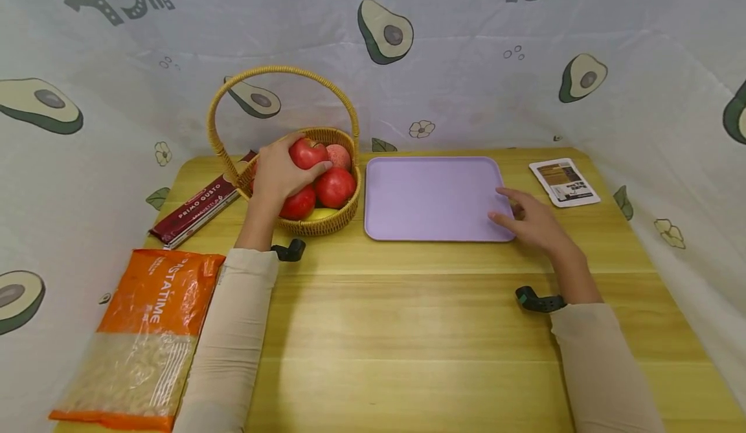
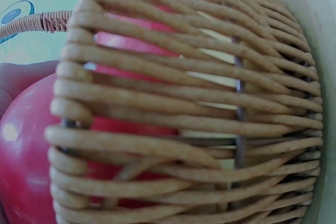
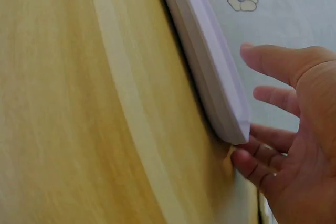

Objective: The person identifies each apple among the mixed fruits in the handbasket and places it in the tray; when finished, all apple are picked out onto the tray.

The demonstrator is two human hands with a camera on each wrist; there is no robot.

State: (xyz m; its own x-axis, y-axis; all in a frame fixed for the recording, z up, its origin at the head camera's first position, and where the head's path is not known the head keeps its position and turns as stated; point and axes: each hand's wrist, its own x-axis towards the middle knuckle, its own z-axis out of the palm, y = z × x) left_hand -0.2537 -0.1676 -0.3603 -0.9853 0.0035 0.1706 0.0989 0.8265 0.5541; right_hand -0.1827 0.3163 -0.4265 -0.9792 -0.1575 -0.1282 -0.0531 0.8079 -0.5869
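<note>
A wicker basket (image 1: 317,227) with a tall arched handle holds several round red fruits, a pinkish fruit (image 1: 339,156) and something yellow at the bottom. My left hand (image 1: 282,171) reaches in from the left and grips a red apple (image 1: 307,153) at the top of the pile, thumb across its near side. In the left wrist view, the woven wall (image 2: 157,103) covers much of the fruit. A pale purple tray (image 1: 431,197) lies flat to the right of the basket. My right hand (image 1: 533,222) is at its right end, fingers spread and thumb over the rim, gripping nothing.
Left of the basket lies a dark red spaghetti pack (image 1: 201,206). An orange and clear pasta bag (image 1: 151,329) is nearer, beside my left sleeve. A flat white packet (image 1: 564,182) with a dark label sits at the back right. A printed curtain (image 1: 466,96) hangs behind the table.
</note>
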